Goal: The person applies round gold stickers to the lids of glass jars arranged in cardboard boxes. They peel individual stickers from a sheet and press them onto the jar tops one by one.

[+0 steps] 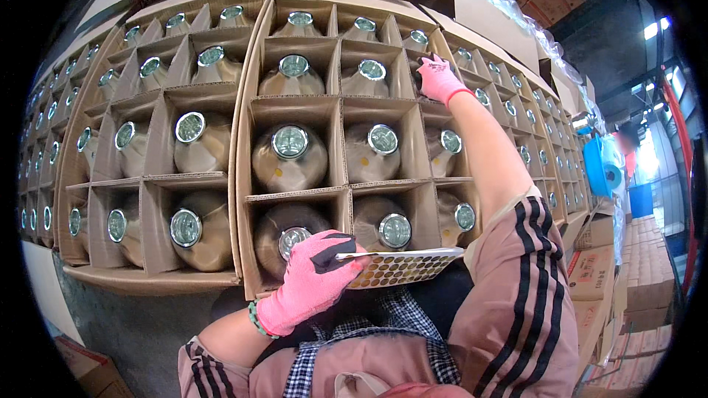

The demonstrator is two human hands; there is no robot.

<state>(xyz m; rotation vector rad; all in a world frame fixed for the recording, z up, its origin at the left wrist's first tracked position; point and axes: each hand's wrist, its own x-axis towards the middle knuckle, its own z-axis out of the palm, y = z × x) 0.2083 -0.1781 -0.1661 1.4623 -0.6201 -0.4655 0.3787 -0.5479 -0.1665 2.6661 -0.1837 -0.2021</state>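
- The sheet of round stickers (402, 267) lies low in the middle of the view, held roughly flat just in front of the bottom row of the nearest carton; rows of small gold dots cover its face.
- The left hand (313, 280), in a pink glove with a dark patch, is closed on the sheet's left edge, thumb on top and fingers curled beneath.
- The right hand (439, 78), also in a pink glove, reaches up to the top right corner of the same carton; its fingers are bent and press into a compartment there, but I cannot tell whether they pinch anything.
- The cardboard carton (341, 107) is split by dividers into a grid, each cell holding one bottle.
- The bottles (290, 156) are brownish with silver caps that face the camera; a small gold dot shows on some of them.
- More cartons of the same kind (158, 147) stand to the left and right.
- Stacked closed boxes (601, 280) and a blue roll (599, 169) sit at the far right.
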